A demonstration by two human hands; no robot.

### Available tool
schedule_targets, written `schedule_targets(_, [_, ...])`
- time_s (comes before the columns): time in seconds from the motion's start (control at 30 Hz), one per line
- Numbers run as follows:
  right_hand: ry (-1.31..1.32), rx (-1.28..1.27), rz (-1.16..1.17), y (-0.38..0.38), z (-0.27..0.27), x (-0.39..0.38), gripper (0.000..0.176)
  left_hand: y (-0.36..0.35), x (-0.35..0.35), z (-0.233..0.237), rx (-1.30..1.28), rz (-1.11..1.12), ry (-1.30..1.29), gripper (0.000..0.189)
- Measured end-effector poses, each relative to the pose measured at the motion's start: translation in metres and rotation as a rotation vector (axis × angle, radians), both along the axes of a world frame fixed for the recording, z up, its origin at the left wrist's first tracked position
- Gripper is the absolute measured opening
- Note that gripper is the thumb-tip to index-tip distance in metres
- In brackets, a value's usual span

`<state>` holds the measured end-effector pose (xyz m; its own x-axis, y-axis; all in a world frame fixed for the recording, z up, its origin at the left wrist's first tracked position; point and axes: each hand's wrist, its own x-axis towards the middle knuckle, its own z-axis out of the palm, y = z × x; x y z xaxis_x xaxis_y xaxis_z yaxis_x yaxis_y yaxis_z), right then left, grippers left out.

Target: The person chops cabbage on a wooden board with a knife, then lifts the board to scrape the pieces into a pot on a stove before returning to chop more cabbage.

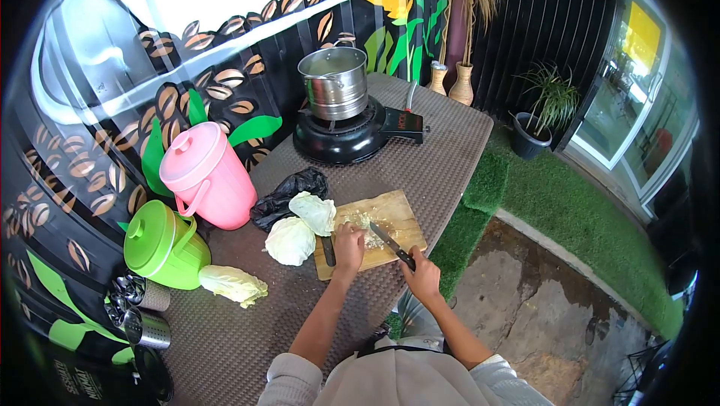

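Note:
My right hand [423, 275] is closed around the black handle of a knife [393, 245]. Its blade points up and left over the wooden cutting board [401, 209], among finely chopped pale bits [379, 236]. At the board's left part, my left hand [349, 250] has its fingers curled down close to the blade tip. Whatever they hold, if anything, is hidden. Beside that hand, a dark handle [328, 251] lies on the board. Two pale cabbage pieces [290, 241] rest against the board's left side, by a black plastic bag [289, 194].
A steel pot [334, 83] stands on a black portable stove [337, 143] at the back. Left are a pink lidded jug [214, 177], a green lidded jug [165, 248], a napa cabbage [232, 286] and a perforated metal holder [146, 329]. The table's edge [455, 207] runs along the right.

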<state>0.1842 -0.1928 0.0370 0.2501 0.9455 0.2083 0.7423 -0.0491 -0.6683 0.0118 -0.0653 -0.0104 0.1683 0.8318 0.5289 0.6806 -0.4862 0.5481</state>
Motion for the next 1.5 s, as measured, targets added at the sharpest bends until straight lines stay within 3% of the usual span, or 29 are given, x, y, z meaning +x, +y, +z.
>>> schedule_targets(0.07, [0.003,0.004,0.002,0.002,-0.001,-0.002,0.025,0.000,-0.004,-0.002,0.026,-0.023,-0.026,0.008])
schedule_targets(0.13, [0.022,-0.002,0.002,0.005,-0.001,-0.004,0.025,-0.007,-0.008,0.013,-0.149,-0.048,0.094,0.007])
schedule_targets(0.27, [0.054,0.003,0.002,0.011,-0.006,-0.010,0.025,-0.016,-0.013,0.038,-0.020,0.041,0.092,0.006])
schedule_targets(0.33, [0.087,-0.040,-0.005,0.013,-0.003,-0.013,0.025,-0.016,-0.018,0.045,0.164,0.205,0.137,0.015])
schedule_targets(0.47, [0.083,0.019,0.026,0.020,-0.009,-0.018,0.025,0.002,-0.034,0.020,0.037,0.276,0.207,0.029])
schedule_targets(0.57, [0.115,0.055,0.037,0.026,-0.012,-0.025,0.026,0.009,-0.045,0.028,-0.078,0.181,0.043,0.039])
schedule_targets(0.73, [0.248,0.074,0.038,0.037,-0.005,-0.040,0.025,0.022,-0.067,0.063,-0.114,-0.021,-0.593,0.036])
schedule_targets(0.8, [0.253,0.100,0.046,0.039,-0.004,-0.046,0.024,0.024,-0.089,0.072,-0.332,-0.023,-0.741,0.036])
schedule_targets(0.87, [0.287,0.109,0.053,0.040,-0.008,-0.050,0.023,0.037,-0.108,0.053,-0.196,-0.150,-1.079,0.042])
schedule_targets(0.97, [0.305,0.112,0.077,0.040,-0.006,-0.054,0.023,0.023,-0.146,0.058,-0.331,0.054,-1.165,0.043])
schedule_targets(1.07, [0.326,0.120,0.080,0.040,-0.007,-0.054,0.024,0.013,-0.177,0.039,-0.386,0.234,-1.149,0.042])
schedule_targets(1.13, [0.319,0.116,0.070,0.040,-0.008,-0.053,0.024,0.007,-0.188,0.035,-0.343,0.350,-1.007,0.043])
schedule_targets(1.2, [0.312,0.110,0.055,0.038,-0.008,-0.052,0.024,0.001,-0.193,0.029,-0.479,0.493,-0.573,0.044])
schedule_targets(1.23, [0.301,0.063,0.030,0.037,-0.007,-0.051,0.026,-0.003,-0.189,0.024,-0.480,0.492,-0.573,0.044])
schedule_targets(1.3, [0.287,0.019,-0.003,0.035,-0.009,-0.046,0.028,-0.007,-0.168,0.013,0.042,0.720,-0.219,0.039])
schedule_targets(1.4, [0.279,0.053,-0.030,0.037,-0.017,-0.038,0.027,-0.034,-0.122,0.052,0.169,0.601,-0.373,0.033])
schedule_targets(1.47, [0.209,0.084,-0.085,0.038,-0.016,-0.031,0.026,-0.043,-0.097,0.042,0.064,0.379,-0.278,0.031])
schedule_targets(1.5, [0.207,0.084,-0.093,0.039,-0.017,-0.028,0.026,-0.047,-0.085,0.039,0.061,0.371,-0.280,0.031])
